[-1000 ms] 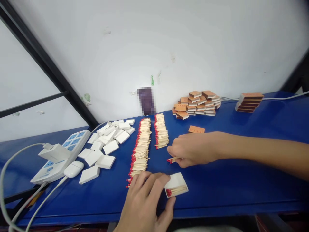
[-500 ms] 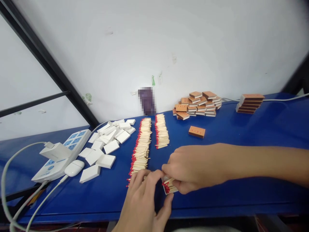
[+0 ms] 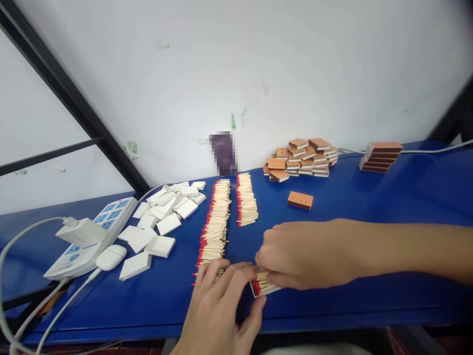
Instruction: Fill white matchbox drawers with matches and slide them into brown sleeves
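A small white matchbox tray [image 3: 254, 294] full of red-tipped matches [image 3: 263, 283] lies at the front of the blue table. My left hand [image 3: 221, 305] has its thumb and index finger at the tray's left end, holding it from both sides. Over the right part of the tray, my right hand [image 3: 291, 259] is curled with its fingertips on the matches, hiding that end. Just beyond my left hand runs a long row of loose matches [image 3: 216, 222], and a shorter match row [image 3: 247, 202] lies to its right. An orange matchbox [image 3: 300, 200] rests beyond my right hand.
White trays [image 3: 169, 224] are scattered on the left, beside a power strip [image 3: 111, 219] with a plugged-in charger [image 3: 79, 231] and a white earbud case [image 3: 111, 257]. Orange matchboxes [image 3: 308, 158] are piled at the back, with a neat matchbox stack [image 3: 380, 157] farther right.
My right hand has shifted slightly right along the tray, uncovering more matches, which now look more evenly lined up. My left hand stays at the tray's left end.
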{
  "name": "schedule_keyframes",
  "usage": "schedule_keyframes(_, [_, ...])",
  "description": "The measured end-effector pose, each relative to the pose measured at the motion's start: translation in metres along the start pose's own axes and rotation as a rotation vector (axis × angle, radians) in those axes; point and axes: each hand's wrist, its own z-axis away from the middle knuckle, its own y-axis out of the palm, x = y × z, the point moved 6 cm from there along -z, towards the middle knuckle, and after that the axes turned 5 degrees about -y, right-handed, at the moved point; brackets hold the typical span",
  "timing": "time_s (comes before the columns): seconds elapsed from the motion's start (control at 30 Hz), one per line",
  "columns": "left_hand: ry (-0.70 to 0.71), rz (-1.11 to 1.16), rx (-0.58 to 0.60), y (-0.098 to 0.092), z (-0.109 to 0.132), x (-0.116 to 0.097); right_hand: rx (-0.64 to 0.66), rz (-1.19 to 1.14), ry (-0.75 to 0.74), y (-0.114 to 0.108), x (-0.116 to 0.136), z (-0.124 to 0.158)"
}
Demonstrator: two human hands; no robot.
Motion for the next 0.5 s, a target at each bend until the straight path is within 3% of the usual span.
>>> schedule_keyframes(0.5, [0.051, -0.006, -0.093, -0.0013, 0.0026, 0.0006, -0.072, -0.072, -0.068, -0.0011, -0.0022, 0.0024])
